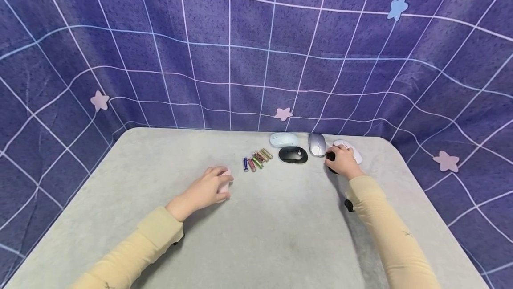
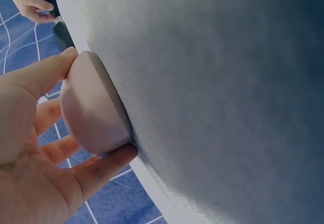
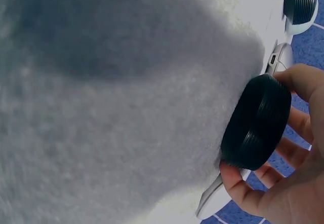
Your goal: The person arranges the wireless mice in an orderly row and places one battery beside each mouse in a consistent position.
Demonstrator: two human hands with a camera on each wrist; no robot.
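My left hand (image 1: pixel 205 188) grips a pale pink computer mouse (image 2: pixel 93 107) on the table, left of centre. In the left wrist view the thumb is at one end and a finger at the other. At the right, my right hand (image 1: pixel 344 161) grips a black mouse (image 3: pixel 257 122) with ridged sides, thumb and fingers at its edges. Just beyond this hand lies a white mouse (image 1: pixel 357 155), partly hidden by it. A grey mouse (image 1: pixel 317 144) sits to its left. The palm-side of each mouse is partly covered in the head view.
A light blue mouse (image 1: pixel 283 139) and a second black mouse (image 1: pixel 293 155) lie near the back edge. Several small coloured batteries (image 1: pixel 258 160) lie in a cluster left of them. Behind the grey table (image 1: pixel 272 235) hangs a purple gridded cloth (image 1: pixel 248 71).
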